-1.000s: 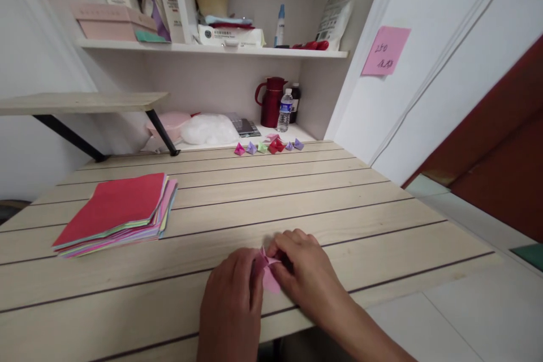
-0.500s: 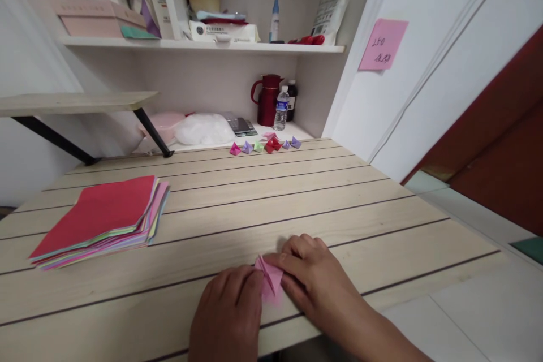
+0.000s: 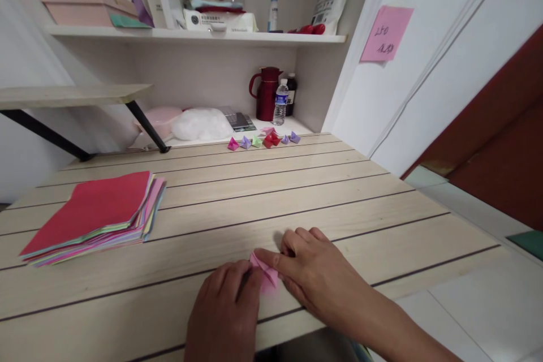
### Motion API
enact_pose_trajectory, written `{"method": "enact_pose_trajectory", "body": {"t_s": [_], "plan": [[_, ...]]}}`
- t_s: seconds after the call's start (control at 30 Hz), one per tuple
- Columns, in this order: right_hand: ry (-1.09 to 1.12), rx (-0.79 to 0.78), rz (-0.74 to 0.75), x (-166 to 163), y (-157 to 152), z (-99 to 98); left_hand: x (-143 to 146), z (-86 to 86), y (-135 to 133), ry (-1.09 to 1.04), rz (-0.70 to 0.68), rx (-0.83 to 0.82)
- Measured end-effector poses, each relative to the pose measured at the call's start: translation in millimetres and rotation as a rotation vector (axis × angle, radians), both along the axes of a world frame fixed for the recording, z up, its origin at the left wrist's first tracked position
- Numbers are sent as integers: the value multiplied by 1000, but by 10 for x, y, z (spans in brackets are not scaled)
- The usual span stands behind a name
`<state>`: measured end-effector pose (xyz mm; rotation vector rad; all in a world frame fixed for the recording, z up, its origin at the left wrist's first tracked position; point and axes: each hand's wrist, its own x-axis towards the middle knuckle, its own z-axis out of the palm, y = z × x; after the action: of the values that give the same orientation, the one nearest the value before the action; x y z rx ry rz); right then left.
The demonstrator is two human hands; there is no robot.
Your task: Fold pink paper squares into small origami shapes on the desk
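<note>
A small folded pink paper piece (image 3: pixel 265 275) lies on the wooden table (image 3: pixel 263 192) near its front edge. My left hand (image 3: pixel 224 311) rests on its left side with curled fingers pressing it down. My right hand (image 3: pixel 316 271) presses on it from the right, index finger laid along the top fold. Most of the paper is hidden under both hands.
A stack of coloured paper squares (image 3: pixel 91 215), red on top, lies at the left. A row of small folded paper shapes (image 3: pixel 263 140) sits at the table's far edge. Behind stand a red jug (image 3: pixel 266 93), a water bottle (image 3: pixel 280 103) and shelves. A pink sticky note (image 3: pixel 385 33) hangs on the right wall.
The pink paper has gone from lifted between the fingers to pressed flat on the table. Both hands have shifted slightly; the view has tilted a little.
</note>
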<state>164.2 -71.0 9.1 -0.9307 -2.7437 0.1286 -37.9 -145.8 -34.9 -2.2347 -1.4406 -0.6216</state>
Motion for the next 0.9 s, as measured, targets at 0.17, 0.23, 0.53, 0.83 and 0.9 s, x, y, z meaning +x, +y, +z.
{"method": "enact_pose_trajectory", "body": {"t_s": [0.17,0.23,0.53,0.83,0.9], "plan": [[-33,28,28,-4,17,27,10,21,8,-24,-3,25],[-37,32,25,-15,23,28,13,28,11,-20,-5,19],[365,-160,0,112,39,-92,70,134,12,-63,0,-4],[233,-72,66,56,25,-60,80,113,7,-40,-8,-11],[179,-41,80,51,14,-31,55,127,3,-24,-14,21]]}}
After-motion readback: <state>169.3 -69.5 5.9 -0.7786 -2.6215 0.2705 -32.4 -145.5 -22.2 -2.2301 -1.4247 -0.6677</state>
